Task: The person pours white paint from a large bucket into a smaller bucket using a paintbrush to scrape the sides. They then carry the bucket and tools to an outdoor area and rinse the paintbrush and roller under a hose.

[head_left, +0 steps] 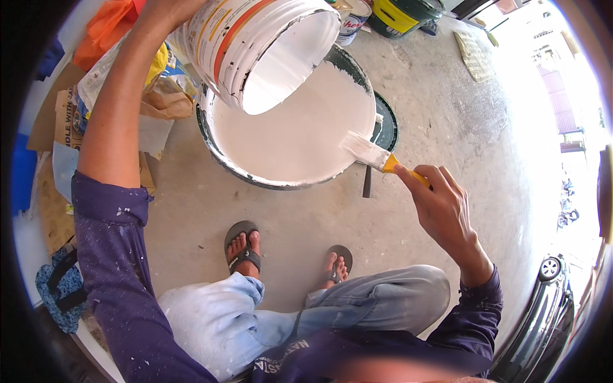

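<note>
Head view: what is the right hand gripping?

— A flat paintbrush with a yellow handle, its white-caked bristles angled across the right rim of a wide, round, dark tub.

— And the left hand?

— Against a ribbed, white, cylindrical plastic bucket with an orange band, tipped above the tub's smooth, pale paint; the fingers are hidden, so I cannot tell its grip.
</note>
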`<state>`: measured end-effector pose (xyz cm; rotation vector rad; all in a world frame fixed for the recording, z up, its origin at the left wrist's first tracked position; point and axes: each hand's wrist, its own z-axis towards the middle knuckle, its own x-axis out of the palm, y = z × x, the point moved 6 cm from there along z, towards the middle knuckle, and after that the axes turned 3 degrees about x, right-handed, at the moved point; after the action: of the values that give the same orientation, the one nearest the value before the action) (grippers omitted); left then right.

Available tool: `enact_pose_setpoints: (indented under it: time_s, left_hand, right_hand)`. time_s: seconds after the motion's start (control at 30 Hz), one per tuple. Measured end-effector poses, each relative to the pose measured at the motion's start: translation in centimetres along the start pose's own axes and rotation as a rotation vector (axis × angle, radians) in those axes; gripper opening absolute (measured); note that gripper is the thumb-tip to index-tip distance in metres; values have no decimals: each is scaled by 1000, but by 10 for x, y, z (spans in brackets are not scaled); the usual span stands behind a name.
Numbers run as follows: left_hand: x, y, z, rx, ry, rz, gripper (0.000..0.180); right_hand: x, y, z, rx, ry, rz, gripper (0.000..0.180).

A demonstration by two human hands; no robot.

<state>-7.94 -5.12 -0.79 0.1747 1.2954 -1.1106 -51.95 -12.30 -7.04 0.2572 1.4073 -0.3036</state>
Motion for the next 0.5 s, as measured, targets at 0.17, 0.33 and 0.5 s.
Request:
enact_pose_setpoints:
  time_s: [0.17,0.33,0.5]
  left_hand:
    - [-1,-4,-2,114,-3,-47,53]
    - [-6,2,-9,-85,18,-48,51]
    - [-5,-2,-5,17,19,42,51]
  right_hand:
    - [-7,-1,-13,6,50,-58,49]
    - [-20,-11,-17,29,65,-20,40]
    - [-22,-28,-10,177,18,317,38]
